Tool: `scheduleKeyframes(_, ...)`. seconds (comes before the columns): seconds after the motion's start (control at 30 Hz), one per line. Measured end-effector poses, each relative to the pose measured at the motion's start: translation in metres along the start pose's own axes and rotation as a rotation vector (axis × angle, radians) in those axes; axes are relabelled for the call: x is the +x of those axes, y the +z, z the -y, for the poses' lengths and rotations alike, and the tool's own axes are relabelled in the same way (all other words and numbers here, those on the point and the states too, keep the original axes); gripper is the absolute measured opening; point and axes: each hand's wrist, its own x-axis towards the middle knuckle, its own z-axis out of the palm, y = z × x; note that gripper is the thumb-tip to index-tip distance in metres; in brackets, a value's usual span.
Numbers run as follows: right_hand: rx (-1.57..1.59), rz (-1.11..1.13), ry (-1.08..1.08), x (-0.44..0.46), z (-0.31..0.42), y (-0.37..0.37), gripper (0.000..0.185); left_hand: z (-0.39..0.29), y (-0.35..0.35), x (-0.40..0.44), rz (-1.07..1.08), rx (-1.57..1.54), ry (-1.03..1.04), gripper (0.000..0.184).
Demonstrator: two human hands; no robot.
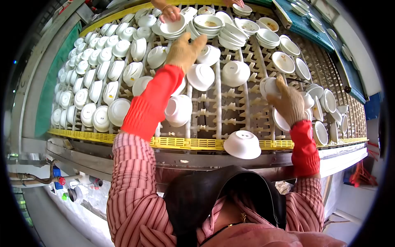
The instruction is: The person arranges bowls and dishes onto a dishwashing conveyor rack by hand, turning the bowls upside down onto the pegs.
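Observation:
My left hand, in a tan glove, reaches to the far side of the rack. Its fingers are apart just below a stack of white bowls, some with food residue; whether it touches them I cannot tell. Upturned white bowls lie below that hand. Toward the right, my right hand, gloved too, is closed at the edge of a small white bowl. Beside its wrist are a white dish and several other small dishes. A single upturned bowl sits on the yellow front edge.
Rows of upturned bowls cover the left of the pegged conveyor, bordered by a yellow strip. Another person's hand touches a bowl at the far side. A blue-green belt with dishes runs along the upper right.

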Motion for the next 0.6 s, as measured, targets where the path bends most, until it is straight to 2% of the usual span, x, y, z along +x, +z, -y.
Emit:
scheduleKeyframes(0.03,0.027,-0.033,-0.063,-0.016,-0.015,0.006,0.075,0.005,0.011,0.019,-0.011,-0.033,-0.080,0.072)
scheduleKeyframes(0.07,0.082,0.030,0.039,-0.028,-0.027,0.014,0.077,0.005,0.020,0.035,-0.050,-0.031,-0.092,0.073)
scheduleKeyframes(0.1,0.099,-0.061,0.005,-0.037,-0.040,0.026,0.074,-0.003,0.024,0.049,-0.052,-0.051,-0.146,0.073)
scheduleKeyframes(0.17,0.146,0.065,0.034,-0.046,-0.054,0.024,0.073,-0.022,0.029,0.058,-0.034,-0.094,-0.276,0.070)
scheduleKeyframes(0.23,0.189,0.053,-0.020,-0.041,-0.061,0.030,0.073,0.042,0.078,0.104,-0.238,-0.109,-0.253,0.069)
scheduleKeyframes(0.3,0.229,0.056,-0.055,-0.033,-0.068,0.034,0.074,0.046,0.079,0.121,-0.218,-0.287,-0.270,0.075)
scheduleKeyframes(0.37,0.280,0.081,-0.052,-0.033,-0.067,0.032,0.075,0.042,0.074,0.119,-0.180,-0.349,-0.254,0.071)
scheduleKeyframes(0.43,0.260,0.100,-0.089,-0.033,-0.067,0.030,0.070,0.068,0.081,0.133,-0.177,-0.368,-0.202,0.066)
scheduleKeyframes(0.47,0.252,0.099,-0.112,-0.034,-0.064,0.028,0.068,0.050,0.078,0.123,-0.209,-0.290,-0.217,0.065)
scheduleKeyframes(0.5,0.244,0.096,-0.132,-0.035,-0.060,0.025,0.066,0.018,0.067,0.109,-0.150,-0.226,-0.299,0.067)
scheduleKeyframes(0.6,0.269,0.149,-0.123,-0.035,-0.045,0.019,0.061,-0.002,0.091,0.095,-0.239,-0.102,-0.279,0.062)
